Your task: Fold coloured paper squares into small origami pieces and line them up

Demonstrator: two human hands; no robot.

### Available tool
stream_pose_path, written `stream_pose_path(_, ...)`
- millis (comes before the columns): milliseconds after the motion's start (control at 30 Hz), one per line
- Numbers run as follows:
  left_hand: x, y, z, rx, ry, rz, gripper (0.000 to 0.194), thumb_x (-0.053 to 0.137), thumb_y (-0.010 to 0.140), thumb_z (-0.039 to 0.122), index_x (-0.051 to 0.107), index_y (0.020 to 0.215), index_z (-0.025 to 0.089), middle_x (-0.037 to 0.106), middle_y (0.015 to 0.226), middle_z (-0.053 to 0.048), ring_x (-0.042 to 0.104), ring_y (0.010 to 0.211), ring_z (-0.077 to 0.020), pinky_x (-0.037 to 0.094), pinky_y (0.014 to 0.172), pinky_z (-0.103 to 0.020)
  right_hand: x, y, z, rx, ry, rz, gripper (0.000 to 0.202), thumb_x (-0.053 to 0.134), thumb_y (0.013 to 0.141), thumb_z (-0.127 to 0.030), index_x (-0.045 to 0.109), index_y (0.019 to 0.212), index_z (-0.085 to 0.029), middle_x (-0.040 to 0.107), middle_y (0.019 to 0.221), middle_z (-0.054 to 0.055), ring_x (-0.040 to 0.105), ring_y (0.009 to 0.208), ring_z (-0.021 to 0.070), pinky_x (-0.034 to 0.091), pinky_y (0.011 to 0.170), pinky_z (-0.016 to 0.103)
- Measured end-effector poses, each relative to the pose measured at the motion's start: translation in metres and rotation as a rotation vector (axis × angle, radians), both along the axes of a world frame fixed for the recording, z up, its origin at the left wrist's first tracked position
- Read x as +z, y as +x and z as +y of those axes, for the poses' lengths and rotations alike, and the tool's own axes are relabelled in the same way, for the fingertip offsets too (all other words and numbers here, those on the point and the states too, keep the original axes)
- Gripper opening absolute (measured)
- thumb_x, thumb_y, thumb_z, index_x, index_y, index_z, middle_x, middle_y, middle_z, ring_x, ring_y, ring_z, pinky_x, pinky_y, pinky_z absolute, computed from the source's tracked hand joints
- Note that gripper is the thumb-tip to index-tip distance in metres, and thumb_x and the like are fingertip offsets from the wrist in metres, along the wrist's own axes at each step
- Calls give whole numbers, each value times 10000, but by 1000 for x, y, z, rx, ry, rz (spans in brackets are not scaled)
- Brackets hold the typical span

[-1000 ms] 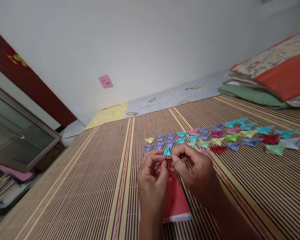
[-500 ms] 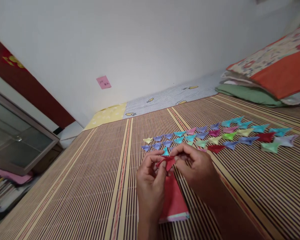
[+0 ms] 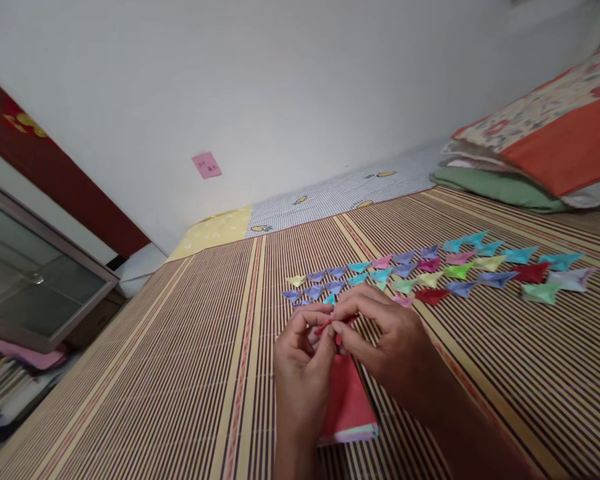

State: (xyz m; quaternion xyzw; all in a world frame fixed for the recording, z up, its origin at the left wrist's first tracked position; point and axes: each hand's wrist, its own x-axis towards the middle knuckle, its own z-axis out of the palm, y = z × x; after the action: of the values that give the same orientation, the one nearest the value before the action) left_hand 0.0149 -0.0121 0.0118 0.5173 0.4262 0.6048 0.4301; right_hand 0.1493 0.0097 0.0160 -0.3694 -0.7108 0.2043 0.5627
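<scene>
Between my fingertips is a small folded red paper (image 3: 324,328), mostly covered by them. My left hand (image 3: 305,360) pinches it from the left with thumb and fingers. From the right, my right hand (image 3: 385,333) also pinches it, thumb and index finger close to my left thumb. Under my hands lies a stack of paper sheets with a red one (image 3: 350,400) on top and pale edges showing at the near end. Just beyond my hands, rows of small folded papers in several colours, such as a dark red one (image 3: 431,296) and a green one (image 3: 459,271), lie on the striped mat.
The striped mat (image 3: 190,347) covers the surface. At the far right are stacked bedding with an orange pillow (image 3: 570,147) and a green cloth (image 3: 500,189). A glass-doored cabinet (image 3: 35,273) stands left. A pink note (image 3: 207,165) is on the wall.
My right fingertips have moved left, in close to my left thumb, and now cover more of the red paper. Less of it shows than before.
</scene>
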Motion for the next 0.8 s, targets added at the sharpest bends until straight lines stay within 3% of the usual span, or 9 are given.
stream_pose_path(200,5,-1,-2,101,15,194,98,641,931,246,698,878,187,690,1106,-76,685,978,-199,535,866,-314,-4,-4,2,-49,145,-94,156,565,882,-68,589,785,-188,639,833,47,583,840,222,451,767,379)
stream_pose_path(267,6,-1,-2,120,0,197,124,651,935,286,696,876,186,688,1114,-79,680,966,-197,535,852,-310,-6,-6,3,-90,204,-131,164,560,892,-66,581,782,-187,638,826,55,572,831,228,439,757,382)
stream_pose_path(500,5,-1,-3,136,21,227,150,603,972,301,647,864,206,662,836,-10,635,775,-152,532,736,-259,-7,-10,5,-96,234,-147,174,566,901,-56,579,776,-176,625,813,69,568,822,240,426,750,391)
stream_pose_path(667,4,0,-4,283,119,463,166,550,982,234,624,835,212,676,795,-5,645,702,-139,531,664,-240,-8,-8,4,-94,234,-141,199,568,910,-44,558,771,-184,617,800,56,559,818,231,424,748,381)
stream_pose_path(800,3,1,-4,355,152,491,131,557,964,210,635,859,217,692,793,-5,663,692,-143,544,662,-249,-9,-7,5,-97,238,-143,203,558,914,-36,548,783,-191,613,811,53,553,827,229,422,757,379)
